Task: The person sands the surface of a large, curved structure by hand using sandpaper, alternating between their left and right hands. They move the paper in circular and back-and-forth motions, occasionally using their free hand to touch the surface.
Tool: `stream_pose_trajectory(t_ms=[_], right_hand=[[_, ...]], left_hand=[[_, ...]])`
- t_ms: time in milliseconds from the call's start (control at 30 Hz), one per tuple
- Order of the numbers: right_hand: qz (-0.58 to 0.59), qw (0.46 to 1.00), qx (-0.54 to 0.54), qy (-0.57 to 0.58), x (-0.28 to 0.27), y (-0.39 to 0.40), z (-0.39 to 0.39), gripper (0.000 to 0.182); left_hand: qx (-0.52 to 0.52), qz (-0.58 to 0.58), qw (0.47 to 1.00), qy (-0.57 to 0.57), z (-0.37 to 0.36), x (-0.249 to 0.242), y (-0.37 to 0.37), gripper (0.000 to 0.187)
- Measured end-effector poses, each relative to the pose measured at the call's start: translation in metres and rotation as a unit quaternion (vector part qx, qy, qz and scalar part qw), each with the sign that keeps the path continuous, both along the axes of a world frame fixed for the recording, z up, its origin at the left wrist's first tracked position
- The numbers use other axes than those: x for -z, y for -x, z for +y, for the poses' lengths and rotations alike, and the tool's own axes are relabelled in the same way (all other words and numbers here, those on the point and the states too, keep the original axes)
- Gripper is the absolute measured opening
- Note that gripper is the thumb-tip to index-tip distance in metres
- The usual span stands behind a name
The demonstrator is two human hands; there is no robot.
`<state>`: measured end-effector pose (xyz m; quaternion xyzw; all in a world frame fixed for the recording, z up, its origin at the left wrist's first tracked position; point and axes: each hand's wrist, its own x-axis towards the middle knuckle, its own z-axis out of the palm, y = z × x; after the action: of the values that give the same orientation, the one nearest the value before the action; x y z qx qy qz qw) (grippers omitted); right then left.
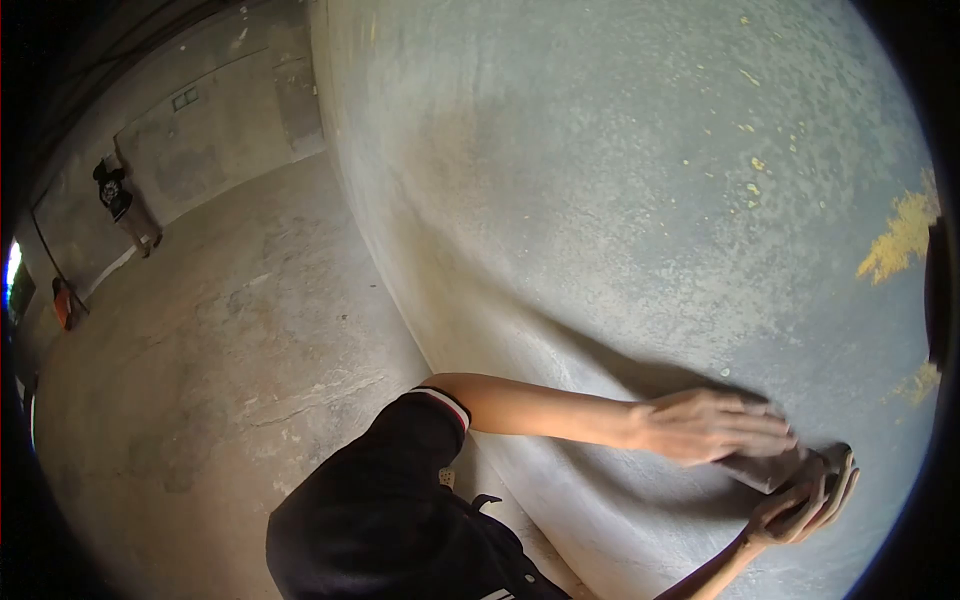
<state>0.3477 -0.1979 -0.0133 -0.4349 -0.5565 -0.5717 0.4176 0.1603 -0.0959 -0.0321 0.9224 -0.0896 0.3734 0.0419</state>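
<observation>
My left hand (700, 425) lies over a dark, flat-faced block (765, 472) at the grey wall (600, 200), with its fingers together and slightly blurred. Below and to the right, my right hand (800, 505) has its fingers curled at the block's right end. The palm side of the right hand is partly in shadow. Part of the block is hidden under the left hand, and its exact kind cannot be made out. Both hands cast shadows on the wall.
Yellow patches (900, 240) mark the wall at the right. The concrete floor (250, 300) stretches to the left. A person (115, 195) in dark clothes stands at the far wall, near a long thin pole (57, 262) and an orange object (63, 304).
</observation>
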Motion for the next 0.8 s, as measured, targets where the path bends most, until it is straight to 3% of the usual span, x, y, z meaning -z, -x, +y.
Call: stream_pose_trajectory(t_ms=[67,167,233,300,333,433,500,567,633,667,733,767,800], right_hand=[[-0.001,1.0,0.001,-0.003,0.003,-0.002,0.001,0.027],[-0.011,1.0,0.01,-0.004,-0.002,0.004,0.003,0.028],[0.002,1.0,0.001,-0.005,-0.005,0.011,0.003,0.028],[0.02,1.0,0.007,0.008,-0.006,0.016,-0.001,0.024],[0.033,0.999,0.0,0.016,-0.005,0.018,-0.004,0.023],[0.047,0.999,-0.005,0.022,-0.007,0.017,-0.005,0.022],[0.056,0.998,-0.008,0.032,-0.009,0.023,-0.004,0.023],[0.065,0.998,-0.002,0.028,-0.01,0.025,-0.003,0.025],[0.075,0.997,-0.014,0.034,-0.009,0.025,-0.004,0.024],[0.082,0.996,-0.02,0.036,-0.009,0.025,-0.005,0.025],[0.077,0.996,-0.023,0.034,-0.009,0.023,-0.006,0.025],[0.074,0.996,-0.034,0.04,-0.01,0.022,-0.005,0.026],[0.072,0.996,-0.037,0.038,-0.01,0.022,-0.005,0.028]], left_hand=[[-0.232,-0.151,0.956,-0.099,0.005,-0.026,0.011,0.058],[-0.315,-0.231,0.92,0.024,-0.003,-0.082,0.041,0.053],[-0.327,-0.106,0.934,-0.102,-0.002,-0.051,0.032,0.052],[-0.252,-0.089,0.943,-0.196,-0.004,0.003,0.011,0.057],[-0.246,-0.069,0.95,-0.181,-0.004,0.008,0.01,0.06],[-0.275,-0.145,0.948,-0.068,0.013,-0.04,0.031,0.049],[-0.34,-0.266,0.902,0.013,0.009,-0.078,0.044,0.049],[-0.293,-0.208,0.929,-0.084,0.016,-0.054,0.032,0.05],[-0.193,-0.067,0.97,-0.135,0.006,-0.002,0.019,0.055],[-0.185,-0.067,0.971,-0.138,0.003,0.003,0.018,0.055],[-0.172,-0.062,0.964,-0.193,0.005,0.005,0.021,0.052],[-0.226,-0.059,0.943,-0.235,0.013,-0.016,0.031,0.045],[-0.243,-0.102,0.951,-0.164,0.021,-0.038,0.039,0.041]])
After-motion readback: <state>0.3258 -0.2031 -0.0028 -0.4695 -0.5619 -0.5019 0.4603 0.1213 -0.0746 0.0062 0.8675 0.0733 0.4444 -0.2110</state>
